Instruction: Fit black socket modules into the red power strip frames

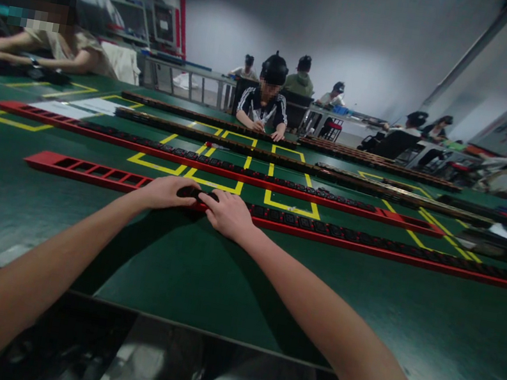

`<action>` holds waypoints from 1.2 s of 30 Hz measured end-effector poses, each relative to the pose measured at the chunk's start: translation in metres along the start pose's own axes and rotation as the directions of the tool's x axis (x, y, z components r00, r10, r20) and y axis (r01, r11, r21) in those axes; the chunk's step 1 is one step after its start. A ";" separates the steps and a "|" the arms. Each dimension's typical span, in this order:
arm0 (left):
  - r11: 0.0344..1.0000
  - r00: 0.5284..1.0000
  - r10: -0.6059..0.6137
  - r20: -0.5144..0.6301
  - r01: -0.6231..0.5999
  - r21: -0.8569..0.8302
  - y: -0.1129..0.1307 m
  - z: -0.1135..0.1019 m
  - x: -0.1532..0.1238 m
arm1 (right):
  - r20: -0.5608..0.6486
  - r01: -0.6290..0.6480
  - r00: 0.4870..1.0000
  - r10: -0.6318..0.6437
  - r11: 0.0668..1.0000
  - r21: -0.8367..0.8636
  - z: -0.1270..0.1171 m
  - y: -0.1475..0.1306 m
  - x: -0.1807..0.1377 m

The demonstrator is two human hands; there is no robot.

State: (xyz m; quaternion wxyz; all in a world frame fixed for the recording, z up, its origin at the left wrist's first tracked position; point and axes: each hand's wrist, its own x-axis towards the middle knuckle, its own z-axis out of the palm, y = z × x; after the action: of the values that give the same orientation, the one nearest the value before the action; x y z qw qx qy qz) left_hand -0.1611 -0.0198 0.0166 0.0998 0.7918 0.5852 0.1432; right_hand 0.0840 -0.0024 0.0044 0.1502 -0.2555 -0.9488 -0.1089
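Observation:
A long red frame [82, 168] lies across the green table in front of me. Its left end shows bare slots, and black square pieces [306, 222] fill it to the right of my hands. My left hand [166, 192] curls its fingers and thumb around a small black piece [189, 193] at the frame. From the other side, my right hand [230, 215] presses its thumb and fingertips against the same spot, resting over the frame's edge. The fingers partly cover the piece, so I cannot tell how deep it sits.
Behind it lies a second red frame [144, 144] with black pieces, then several dark long strips [176, 131]. Yellow tape outlines [292, 208] mark the green table [265, 296]. A person [266, 98] works opposite; another person [64, 45] sits at the left.

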 end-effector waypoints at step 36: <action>1.000 1.000 0.014 -0.020 -0.015 -0.024 -0.001 0.003 0.001 | 0.007 0.003 1.000 -0.003 1.000 0.002 -0.001 0.001 -0.001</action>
State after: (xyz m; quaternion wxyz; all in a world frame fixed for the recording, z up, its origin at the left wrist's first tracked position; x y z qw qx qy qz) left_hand -0.1613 -0.0182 0.0139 0.1024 0.7933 0.5787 0.1588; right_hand 0.0856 -0.0023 0.0051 0.1468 -0.2544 -0.9498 -0.1074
